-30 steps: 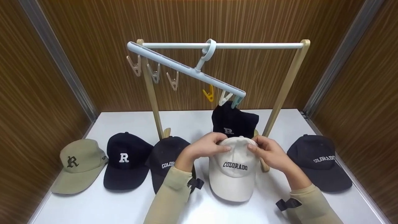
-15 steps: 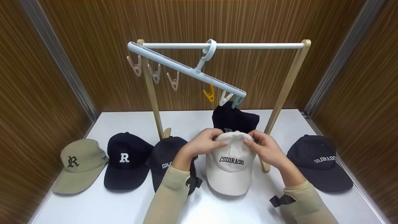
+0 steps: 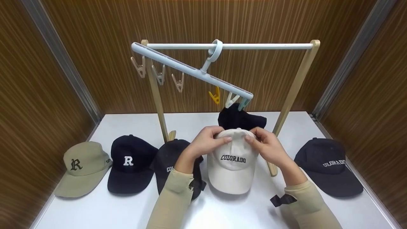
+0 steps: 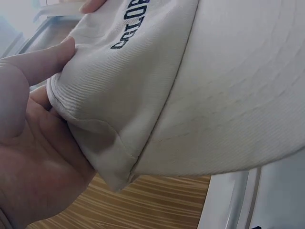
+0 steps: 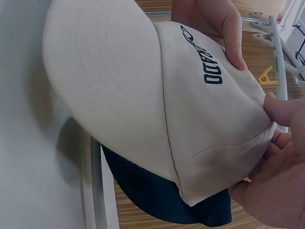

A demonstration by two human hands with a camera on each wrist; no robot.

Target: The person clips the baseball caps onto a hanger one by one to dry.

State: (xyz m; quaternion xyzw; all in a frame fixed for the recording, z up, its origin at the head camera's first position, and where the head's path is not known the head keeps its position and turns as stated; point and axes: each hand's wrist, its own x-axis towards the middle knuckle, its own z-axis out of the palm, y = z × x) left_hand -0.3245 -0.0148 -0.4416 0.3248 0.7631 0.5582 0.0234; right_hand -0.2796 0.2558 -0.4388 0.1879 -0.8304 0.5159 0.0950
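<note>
A cream cap [image 3: 233, 173] lettered COLORADO is held up by its crown between both hands, brim toward me and tipped down. My left hand [image 3: 205, 141] pinches the crown's left side, thumb on the front and fingers behind. On the other side my right hand [image 3: 267, 146] pinches it the same way. Just behind, a black cap [image 3: 241, 120] hangs from a white clip [image 3: 232, 100] and a teal clip [image 3: 244, 103] at the hanger's low end. The left wrist view shows the cream cap's side [image 4: 114, 90]; its back is hidden.
The pale blue hanger [image 3: 190, 68] slants down to the right from the rack's white rail [image 3: 270, 46]. Pinkish and grey clips and a yellow clip [image 3: 215, 95] hold nothing. On the white table lie an olive cap [image 3: 84, 168], a navy cap [image 3: 128, 165] and dark caps [image 3: 329, 168].
Both hands have raised the cream cap and shifted it slightly left, so it now covers more of the hanging black cap. The hanger's tilt is the same.
</note>
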